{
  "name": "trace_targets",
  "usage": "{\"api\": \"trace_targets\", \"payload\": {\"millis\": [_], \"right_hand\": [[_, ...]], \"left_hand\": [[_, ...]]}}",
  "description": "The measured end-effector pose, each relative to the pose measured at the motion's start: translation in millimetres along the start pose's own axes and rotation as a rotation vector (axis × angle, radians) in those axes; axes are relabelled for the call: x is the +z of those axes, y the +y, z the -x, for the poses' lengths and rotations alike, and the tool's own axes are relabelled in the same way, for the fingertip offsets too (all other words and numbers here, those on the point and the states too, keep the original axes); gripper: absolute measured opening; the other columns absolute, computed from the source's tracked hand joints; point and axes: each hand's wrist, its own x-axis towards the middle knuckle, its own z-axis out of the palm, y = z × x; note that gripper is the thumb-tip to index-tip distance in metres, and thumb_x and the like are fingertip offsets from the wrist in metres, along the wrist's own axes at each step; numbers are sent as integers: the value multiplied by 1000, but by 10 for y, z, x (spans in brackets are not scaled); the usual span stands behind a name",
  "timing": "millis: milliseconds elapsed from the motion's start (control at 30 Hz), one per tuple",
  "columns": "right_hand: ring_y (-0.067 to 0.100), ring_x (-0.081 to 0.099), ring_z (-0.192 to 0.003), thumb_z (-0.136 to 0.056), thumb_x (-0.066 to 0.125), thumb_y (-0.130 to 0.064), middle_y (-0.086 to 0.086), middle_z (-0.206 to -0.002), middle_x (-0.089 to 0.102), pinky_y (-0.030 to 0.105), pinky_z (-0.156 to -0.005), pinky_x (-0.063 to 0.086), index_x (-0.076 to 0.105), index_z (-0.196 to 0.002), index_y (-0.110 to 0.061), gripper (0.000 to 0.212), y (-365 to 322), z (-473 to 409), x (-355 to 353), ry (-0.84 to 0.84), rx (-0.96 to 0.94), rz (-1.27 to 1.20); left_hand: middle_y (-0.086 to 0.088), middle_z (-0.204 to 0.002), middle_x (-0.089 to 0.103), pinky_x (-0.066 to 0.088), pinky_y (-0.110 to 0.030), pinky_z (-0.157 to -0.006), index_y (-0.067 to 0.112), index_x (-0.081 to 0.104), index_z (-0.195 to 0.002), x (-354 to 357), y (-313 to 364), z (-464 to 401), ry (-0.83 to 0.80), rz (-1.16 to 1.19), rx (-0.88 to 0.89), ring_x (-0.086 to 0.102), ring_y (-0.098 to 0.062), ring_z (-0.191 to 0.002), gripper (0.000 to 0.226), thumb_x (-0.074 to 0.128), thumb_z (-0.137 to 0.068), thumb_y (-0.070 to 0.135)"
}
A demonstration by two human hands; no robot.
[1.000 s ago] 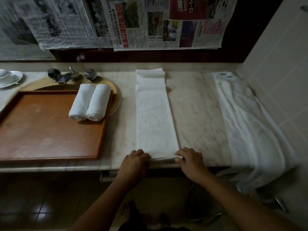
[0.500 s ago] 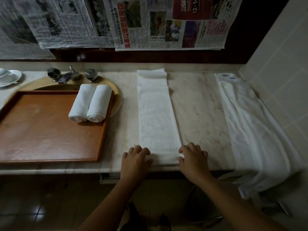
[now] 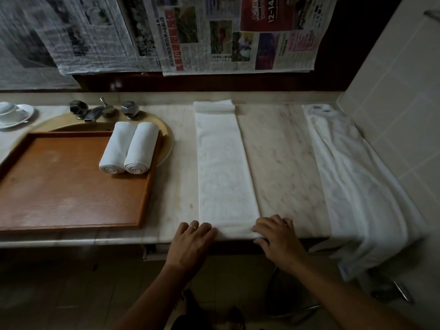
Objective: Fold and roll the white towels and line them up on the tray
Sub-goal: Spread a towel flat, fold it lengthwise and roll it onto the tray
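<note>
A white towel [image 3: 223, 160], folded into a long narrow strip, lies on the marble counter and runs from the back wall to the front edge. My left hand [image 3: 192, 239] holds the strip's near left corner, and my right hand [image 3: 277, 235] holds its near right corner; the near end forms a small first roll between them. Two rolled white towels [image 3: 129, 147] lie side by side at the back right of the wooden tray [image 3: 59, 184]. Another white towel [image 3: 357, 184] lies loose along the counter's right side and hangs over the front edge.
The tray sits over a sink with a chrome tap [image 3: 102, 110] behind it. A white cup and saucer [image 3: 12, 113] stand at the far left. Newspaper sheets [image 3: 190, 32] hang on the back wall. A tiled wall [image 3: 400, 103] closes the right side.
My hands stopped pinching the thin near hem and moved forward over the towel's end, turning it into a small roll at the counter's front edge.
</note>
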Motion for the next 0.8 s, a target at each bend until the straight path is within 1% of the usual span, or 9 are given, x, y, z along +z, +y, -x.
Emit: {"api": "trace_targets", "payload": {"millis": [133,233,300,400,500,567,667,733,800], "right_hand": [[8,44,-102,-89,60,-32,-22,-106,61,32,-81,22,71,-101,-35,17,-7,-94,-74,-14,106,-73],[9,37,-106,-94,59,-34,-24,-106,54,33,-84,22,70,-105,-37,16,-10,-162,-101,-85,189,-96],[10,38,-106,-96,57,-36,-24,-104,54,33,-86,24,69,-105,-37,16,-6,-183,-112,-96,238,-132],[10,43,-107,-98,55,-37,-21,-105,62,36,-93,26,70,-105,-36,17,25,-228,-156,-126,309,-202],[12,54,-104,-95,57,-41,-15,-100,68,39,-95,30,70,-96,-37,14,29,-337,-216,-143,374,-227],[14,56,-101,-92,58,-42,-12,-96,67,39,-92,30,66,-90,-35,11,-14,-409,-243,-151,393,-178],[16,47,-102,-91,58,-39,-12,-99,59,39,-87,28,55,-90,-33,7,-82,-439,-240,-127,365,-41],[17,43,-100,-90,60,-32,-11,-101,51,38,-81,27,52,-91,-33,8,-132,-407,-235,-69,265,99],[19,44,-92,-76,67,-15,-8,-95,51,36,-74,24,55,-85,-30,21,-150,-322,-175,-23,86,230]], "left_hand": [[7,-103,65,47,-33,-73,30,67,-108,-90,16,-1,-27,90,-95,59,-17,-85,41,82,-71,24],[9,-121,60,42,-34,-85,34,64,-122,-124,1,-23,-72,179,-179,52,-19,-105,34,66,-89,27],[11,-128,55,37,-33,-88,35,59,-129,-132,-31,-63,-107,249,-207,45,-17,-110,32,54,-98,30],[14,-122,59,32,-34,-85,36,60,-126,-149,-60,-148,-131,315,-267,45,-13,-105,28,44,-103,35],[12,-108,66,29,-36,-81,35,64,-116,-156,-51,-206,-133,341,-344,50,-14,-99,28,39,-105,41],[10,-103,68,28,-36,-82,35,64,-112,-161,-23,-238,-120,325,-400,52,-13,-96,27,41,-104,46],[11,-98,67,30,-37,-88,36,59,-109,-182,14,-264,-46,287,-461,54,-12,-98,23,48,-98,53],[13,-107,60,34,-37,-89,34,59,-108,-193,47,-260,5,211,-400,53,-15,-102,19,56,-95,48],[8,-101,60,36,-37,-80,30,64,-96,-177,74,-229,19,119,-283,56,-19,-95,14,72,-86,36]]}}
